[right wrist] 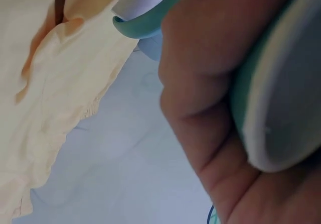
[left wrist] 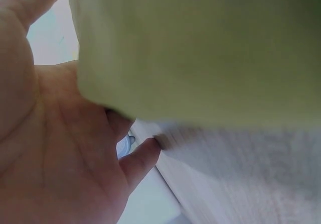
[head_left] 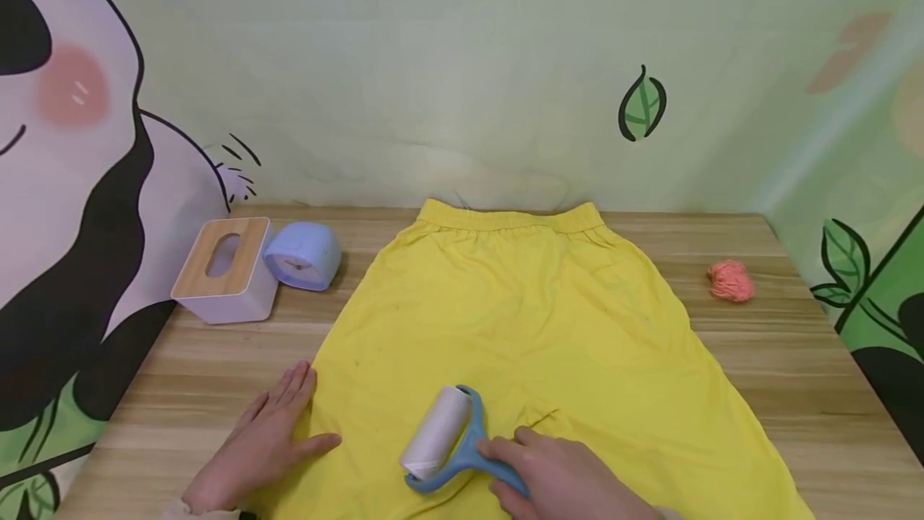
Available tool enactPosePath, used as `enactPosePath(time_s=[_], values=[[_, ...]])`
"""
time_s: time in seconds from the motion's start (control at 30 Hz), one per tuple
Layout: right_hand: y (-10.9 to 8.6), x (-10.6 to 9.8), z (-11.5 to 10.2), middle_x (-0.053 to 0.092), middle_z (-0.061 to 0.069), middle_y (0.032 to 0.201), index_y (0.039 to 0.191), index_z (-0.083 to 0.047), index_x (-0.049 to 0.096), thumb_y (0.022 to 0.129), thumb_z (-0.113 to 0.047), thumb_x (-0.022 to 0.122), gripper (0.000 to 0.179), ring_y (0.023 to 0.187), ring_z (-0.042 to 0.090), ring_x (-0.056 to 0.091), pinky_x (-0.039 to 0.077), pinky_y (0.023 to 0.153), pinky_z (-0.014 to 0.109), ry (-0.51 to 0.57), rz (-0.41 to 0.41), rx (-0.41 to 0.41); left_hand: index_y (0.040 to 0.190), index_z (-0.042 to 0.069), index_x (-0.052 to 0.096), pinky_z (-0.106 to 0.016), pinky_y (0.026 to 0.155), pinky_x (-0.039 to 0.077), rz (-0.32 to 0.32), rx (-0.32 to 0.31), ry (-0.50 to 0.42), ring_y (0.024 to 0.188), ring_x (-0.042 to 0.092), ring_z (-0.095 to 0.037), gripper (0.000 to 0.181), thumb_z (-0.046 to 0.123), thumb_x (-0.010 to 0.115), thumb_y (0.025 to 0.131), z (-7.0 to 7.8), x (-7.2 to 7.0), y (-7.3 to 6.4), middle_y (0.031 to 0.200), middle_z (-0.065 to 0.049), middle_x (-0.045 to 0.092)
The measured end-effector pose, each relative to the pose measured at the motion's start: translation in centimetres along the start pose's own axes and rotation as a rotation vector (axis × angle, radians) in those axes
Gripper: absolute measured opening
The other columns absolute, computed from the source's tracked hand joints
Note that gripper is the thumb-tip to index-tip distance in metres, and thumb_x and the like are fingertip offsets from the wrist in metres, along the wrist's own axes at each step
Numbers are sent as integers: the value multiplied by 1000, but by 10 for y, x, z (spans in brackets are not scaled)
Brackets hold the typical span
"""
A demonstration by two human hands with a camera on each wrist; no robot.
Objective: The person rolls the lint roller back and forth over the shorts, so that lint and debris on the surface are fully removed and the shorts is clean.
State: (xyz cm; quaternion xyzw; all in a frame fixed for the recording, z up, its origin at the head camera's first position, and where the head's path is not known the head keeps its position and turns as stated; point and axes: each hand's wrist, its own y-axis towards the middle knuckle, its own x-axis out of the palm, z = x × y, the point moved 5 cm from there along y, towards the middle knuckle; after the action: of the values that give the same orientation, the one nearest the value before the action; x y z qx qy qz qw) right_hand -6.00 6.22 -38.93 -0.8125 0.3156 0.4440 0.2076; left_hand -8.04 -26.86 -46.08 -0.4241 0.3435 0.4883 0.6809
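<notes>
"What are you doing with your right hand [head_left: 559, 476]?"

"I'm gripping the blue-handled lint roller [head_left: 439, 433] — my fingers are curling round the handle, and its white cylinder is sitting over the yellow garment [head_left: 520, 303], well below the gathered waistband."

"And your left hand [head_left: 263, 432]?"

"I'm resting it along the garment's left edge, fingers lying straight and close to one another, thumb pointing apart over the cloth."

"What's standing around you?"

"A tissue box [head_left: 238, 302] and a blue clock [head_left: 306, 255] are standing side by side on the wooden table [head_left: 758, 359] — and pink yarn [head_left: 731, 281] is lying right of the garment."
</notes>
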Motion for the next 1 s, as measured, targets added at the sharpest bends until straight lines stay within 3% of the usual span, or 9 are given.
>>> enactPosePath(time_s=[0.17, 0.43, 0.67, 0.87, 1.0], values=[[10, 2, -7, 45, -10, 72, 120, -21, 64, 93, -26, 64, 27, 52, 1, 34, 33, 46, 18, -69, 10, -24, 150, -7, 24, -66, 108, 14, 1, -1, 3, 144, 16, -41, 106, 68, 59, 83, 0, 0, 0, 158, -25, 16], [25, 5, -14, 47, -8, 73, 125, -20, 60, 96, -28, 61, 29, 50, 2, 35, 34, 45, 19, -59, -8, -7, 151, -6, 22, -66, 109, 13, -23, -21, 7, 145, 14, -41, 108, 69, 58, 82, 0, 0, 1, 159, -24, 14], [45, 10, -24, 39, -9, 68, 122, -20, 59, 95, -26, 64, 28, 46, 0, 30, 28, 39, 14, -146, 115, -100, 151, -6, 23, -66, 109, 13, -20, -20, 7, 145, 15, -41, 108, 69, 59, 82, -1, 1, 0, 158, -24, 15], [69, 15, -25, 40, -8, 69, 122, -25, 59, 95, -28, 62, 27, 48, 5, 35, 32, 40, 20, -165, 57, -44, 151, -6, 22, -66, 109, 13, -27, -22, 16, 145, 14, -41, 109, 71, 57, 82, -2, 3, 1, 159, -24, 14], [81, 18, -27, 44, -6, 70, 122, -24, 61, 94, -27, 63, 28, 50, 6, 39, 34, 41, 21, -173, 81, -56, 151, -6, 21, -66, 109, 12, -40, -31, 19, 145, 13, -41, 111, 73, 55, 81, -3, 3, 2, 159, -24, 14]])
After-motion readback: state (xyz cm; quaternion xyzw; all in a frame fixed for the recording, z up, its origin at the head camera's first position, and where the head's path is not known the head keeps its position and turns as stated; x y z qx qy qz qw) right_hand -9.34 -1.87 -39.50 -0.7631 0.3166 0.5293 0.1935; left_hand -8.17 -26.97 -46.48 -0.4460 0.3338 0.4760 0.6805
